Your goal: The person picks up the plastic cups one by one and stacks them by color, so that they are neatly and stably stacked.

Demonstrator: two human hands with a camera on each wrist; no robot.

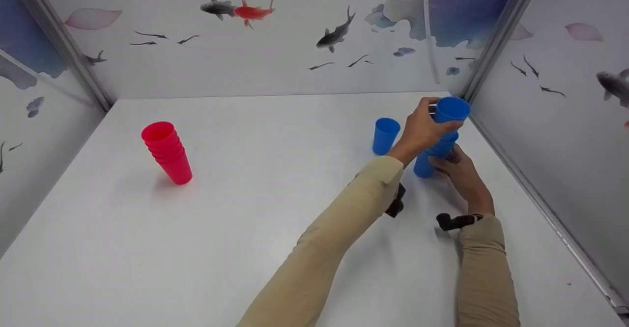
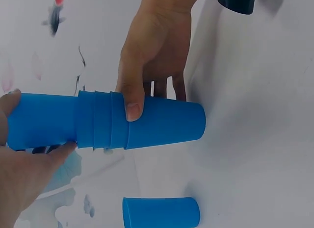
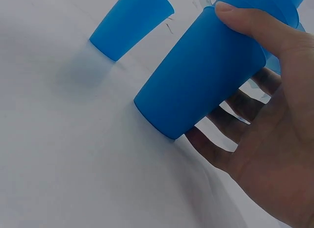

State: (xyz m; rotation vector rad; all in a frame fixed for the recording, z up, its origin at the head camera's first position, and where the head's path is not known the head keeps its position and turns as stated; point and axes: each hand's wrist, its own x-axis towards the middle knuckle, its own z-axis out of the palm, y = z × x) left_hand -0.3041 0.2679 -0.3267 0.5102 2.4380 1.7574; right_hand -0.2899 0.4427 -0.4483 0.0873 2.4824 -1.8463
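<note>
At the right of the table, my right hand [image 1: 462,174] grips a stack of blue cups [image 2: 162,122] around its lower part, thumb near the rims. The stack is upright, its base close over the white table. Above it, my left hand [image 1: 423,126] holds the topmost blue cup [image 1: 452,109] between thumb and fingers. That cup stands well up out of the stack, its lower end at the top rims in the left wrist view. Just left of the stack, a single blue cup [image 1: 385,136] stands upright, touched by neither hand.
A stack of red cups [image 1: 172,155] stands on the left part of the white table [image 1: 236,228]. Printed walls with fish [image 1: 334,34] enclose the back and both sides, and the right wall [image 1: 555,135] is close to the blue stack.
</note>
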